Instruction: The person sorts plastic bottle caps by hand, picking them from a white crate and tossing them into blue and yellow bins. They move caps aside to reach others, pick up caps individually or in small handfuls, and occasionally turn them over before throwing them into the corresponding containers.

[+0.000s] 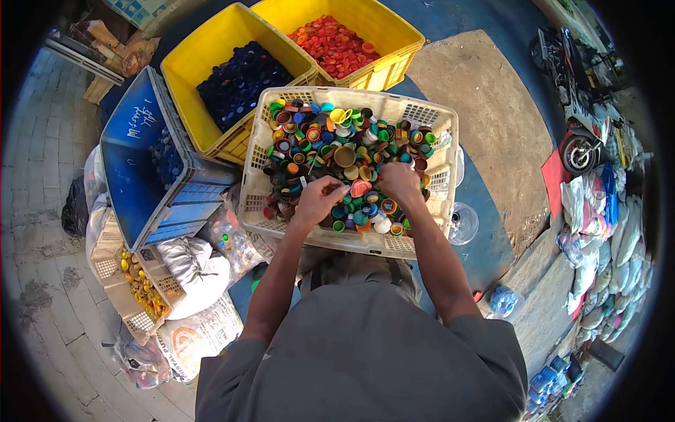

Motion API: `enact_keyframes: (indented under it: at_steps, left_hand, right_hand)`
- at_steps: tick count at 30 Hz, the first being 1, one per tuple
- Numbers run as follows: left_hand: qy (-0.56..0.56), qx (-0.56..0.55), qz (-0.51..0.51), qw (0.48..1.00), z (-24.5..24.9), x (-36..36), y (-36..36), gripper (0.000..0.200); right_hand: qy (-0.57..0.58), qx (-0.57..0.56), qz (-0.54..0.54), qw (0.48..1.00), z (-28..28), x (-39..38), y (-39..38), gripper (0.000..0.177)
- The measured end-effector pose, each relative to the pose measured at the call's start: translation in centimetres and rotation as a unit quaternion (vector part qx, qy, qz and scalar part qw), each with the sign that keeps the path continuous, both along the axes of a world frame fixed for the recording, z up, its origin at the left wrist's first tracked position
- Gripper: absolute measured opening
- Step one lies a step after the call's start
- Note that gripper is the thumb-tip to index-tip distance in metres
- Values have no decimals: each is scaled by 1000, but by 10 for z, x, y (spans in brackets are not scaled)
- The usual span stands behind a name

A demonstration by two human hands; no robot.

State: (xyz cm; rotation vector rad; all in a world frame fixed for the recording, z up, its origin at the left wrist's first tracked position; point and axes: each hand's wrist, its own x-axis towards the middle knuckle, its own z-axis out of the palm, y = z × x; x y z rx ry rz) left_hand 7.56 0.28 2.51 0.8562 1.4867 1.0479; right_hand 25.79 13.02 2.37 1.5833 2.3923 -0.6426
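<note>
A cream plastic crate (436,116) in front of me holds a heap of mixed-colour bottle caps (316,137). Over the near left part of the heap is my left hand (321,200), its thumb and fingers drawn together in a pinch. What it holds, if anything, is too small to make out. My right hand (401,183) reaches down into the caps right of centre, fingers curled and their tips hidden. Between the hands lie a pink cap (360,188) and, farther back, a wide brown cap (344,156).
Behind the crate stand a yellow bin (186,70) of dark blue caps and another yellow bin (404,53) of red caps. A blue bin (123,169) is at left, above a beige crate (112,257) of yellow caps. Clear plastic containers (464,224) lie right; a motorcycle (580,133) stands beyond.
</note>
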Motion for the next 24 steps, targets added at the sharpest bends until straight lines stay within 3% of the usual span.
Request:
enact_keyframes:
  at_steps: [8, 11, 14, 18, 20, 22, 24]
  left_hand:
    - [27, -47, -34, 998, -3, 8, 11, 21]
    - [74, 1, -15, 997, -29, 7, 10, 24]
    - [128, 42, -3, 991, -33, 4, 17, 22]
    - [240, 65, -38, 968, -26, 3, 40, 16]
    - [338, 136, -67, 929, -29, 5, 56, 14]
    - [366, 154, -105, 912, -31, 9, 72, 16]
    - [417, 130, -157, 886, -31, 14, 87, 18]
  right_hand:
    - [57, 72, 49, 995, -39, -8, -3, 22]
    - [43, 88, 70, 993, -39, -9, -8, 24]
    - [57, 19, 4, 998, -36, -4, -5, 29]
    - [271, -52, -97, 956, -15, 28, 4, 30]
    - [361, -96, -154, 915, 5, 43, 3, 29]
    - [525, -215, -260, 781, 12, 52, -1, 24]
    - [649, -309, -346, 604, 19, 60, -3, 24]
